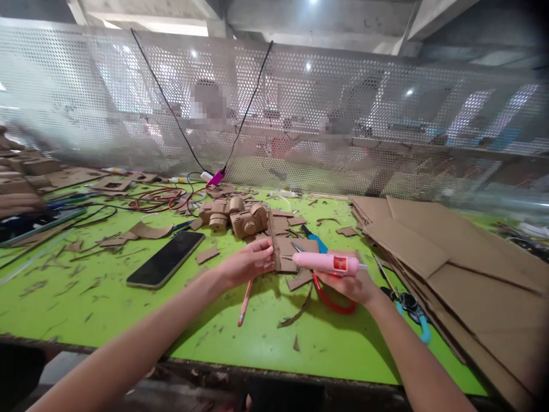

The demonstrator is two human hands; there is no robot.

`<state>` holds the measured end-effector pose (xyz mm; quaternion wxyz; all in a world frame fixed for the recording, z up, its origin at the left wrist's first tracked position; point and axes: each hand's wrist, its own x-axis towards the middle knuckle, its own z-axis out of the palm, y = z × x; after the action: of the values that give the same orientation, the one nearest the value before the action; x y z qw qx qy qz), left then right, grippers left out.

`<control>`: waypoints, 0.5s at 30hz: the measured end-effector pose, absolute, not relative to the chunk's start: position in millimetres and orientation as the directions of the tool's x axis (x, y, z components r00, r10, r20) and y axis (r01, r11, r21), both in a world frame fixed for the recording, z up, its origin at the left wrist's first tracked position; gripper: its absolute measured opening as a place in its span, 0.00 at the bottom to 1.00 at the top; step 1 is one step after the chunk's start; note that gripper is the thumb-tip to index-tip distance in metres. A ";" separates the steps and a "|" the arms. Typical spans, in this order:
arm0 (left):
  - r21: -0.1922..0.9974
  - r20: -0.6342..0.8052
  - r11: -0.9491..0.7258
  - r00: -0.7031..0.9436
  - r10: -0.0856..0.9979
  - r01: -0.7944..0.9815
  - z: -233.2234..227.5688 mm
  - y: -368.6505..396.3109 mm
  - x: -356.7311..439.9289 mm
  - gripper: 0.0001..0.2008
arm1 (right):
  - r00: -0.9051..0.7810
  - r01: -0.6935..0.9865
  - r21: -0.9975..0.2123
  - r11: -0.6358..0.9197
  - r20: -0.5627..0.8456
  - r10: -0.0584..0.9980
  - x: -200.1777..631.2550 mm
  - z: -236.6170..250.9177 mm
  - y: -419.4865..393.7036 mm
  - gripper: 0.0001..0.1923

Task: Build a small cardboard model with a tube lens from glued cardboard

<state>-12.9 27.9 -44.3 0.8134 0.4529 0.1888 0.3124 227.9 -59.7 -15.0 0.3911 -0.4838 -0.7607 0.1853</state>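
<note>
"What's around?"
"A grey perforated screen [300, 126] across the top, a lime-green tabletop [206, 337] below, littered with brown cardboard scraps [152, 230]."
"And the hands?"
"Centre: the right hand [351, 284] grips a pink glue gun [319, 262]; the left hand [249, 263] pinches a thin brown cardboard strip [276, 240]."
"Risk?"
"The left hand is near the nozzle [295, 258]; a slip of the right could burn it."

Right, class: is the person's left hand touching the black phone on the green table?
Apart: the head view shows green tabletop and a cardboard scrap between the left hand and the black phone.
</note>
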 end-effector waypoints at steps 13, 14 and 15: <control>0.836 -0.021 0.428 0.759 0.651 -0.344 -41.3 23.0 -11.0 0.13 | -0.257 0.622 -0.628 0.469 0.401 0.879 229.1 -23.6 -56.7 0.12; 0.837 -0.024 0.426 0.753 0.658 -0.345 -41.2 23.1 -11.2 0.13 | -0.258 0.628 -0.621 0.470 0.404 0.878 229.0 -23.3 -56.9 0.12; 0.838 -0.027 0.422 0.746 0.665 -0.345 -41.1 23.3 -11.4 0.13 | -0.259 0.632 -0.616 0.471 0.404 0.877 228.9 -22.9 -57.1 0.12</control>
<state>-11.4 23.3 -41.1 0.8236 0.4414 0.1810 0.3067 228.9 -57.1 -22.9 0.3657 -0.4864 -0.7756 0.1677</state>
